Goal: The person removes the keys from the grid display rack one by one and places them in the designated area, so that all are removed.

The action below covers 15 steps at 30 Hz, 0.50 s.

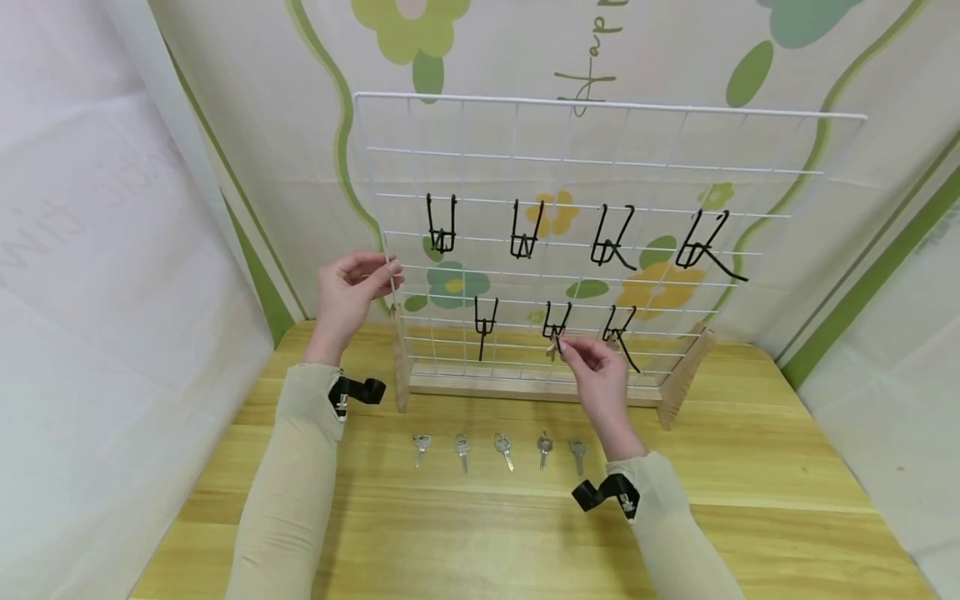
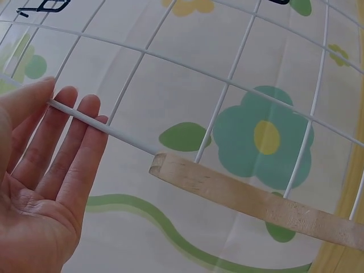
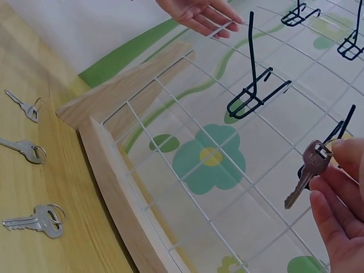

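A white wire grid rack (image 1: 525,152) stands upright in a wooden base. My left hand (image 1: 352,296) pinches its left edge wire between thumb and fingers; in the left wrist view the other fingers (image 2: 77,153) extend behind that wire. At the middle hook (image 1: 555,321) of the lower row, my right hand (image 1: 600,375) pinches the ring of a key (image 3: 311,165). The key hangs blade down, close against the black hook. Whether its ring is round the hook's prong I cannot tell. My right fingers partly cover the lower right hook (image 1: 621,329).
Several silver keys with rings, among them one key (image 1: 502,450), lie in a row on the wooden table (image 1: 450,533) before the rack. More black hooks, such as the far right hook (image 1: 697,246), hang in the upper row. A patterned cloth (image 1: 300,167) stands behind.
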{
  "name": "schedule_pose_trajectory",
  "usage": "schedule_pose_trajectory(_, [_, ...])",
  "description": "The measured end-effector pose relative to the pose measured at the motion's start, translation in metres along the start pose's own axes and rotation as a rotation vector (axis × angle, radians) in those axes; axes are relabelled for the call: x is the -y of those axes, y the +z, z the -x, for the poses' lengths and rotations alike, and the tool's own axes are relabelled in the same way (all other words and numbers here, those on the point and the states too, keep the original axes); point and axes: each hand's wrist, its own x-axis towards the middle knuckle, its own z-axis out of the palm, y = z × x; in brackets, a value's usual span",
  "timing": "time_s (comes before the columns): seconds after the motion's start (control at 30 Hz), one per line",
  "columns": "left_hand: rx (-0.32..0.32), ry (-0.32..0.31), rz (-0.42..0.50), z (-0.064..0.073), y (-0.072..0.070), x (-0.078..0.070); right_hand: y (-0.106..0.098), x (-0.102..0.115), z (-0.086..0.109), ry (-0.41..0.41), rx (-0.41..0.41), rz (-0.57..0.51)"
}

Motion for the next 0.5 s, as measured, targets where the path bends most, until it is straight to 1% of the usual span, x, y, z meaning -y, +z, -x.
schedule_pose_trajectory(0.17, [0.002, -0.008, -0.017, 0.000, -0.001, 0.000, -0.004, -0.001, 0.006, -0.037, 0.016, -0.014])
schedule_pose_trajectory(0.37, [0.009, -0.013, -0.036, -0.001, -0.001, 0.000, -0.010, 0.004, 0.015, -0.067, 0.020, -0.012])
schedule_pose_trajectory(0.5, [0.010, -0.021, -0.046, 0.000, -0.001, -0.001, -0.013, 0.008, 0.020, -0.090, 0.026, -0.031])
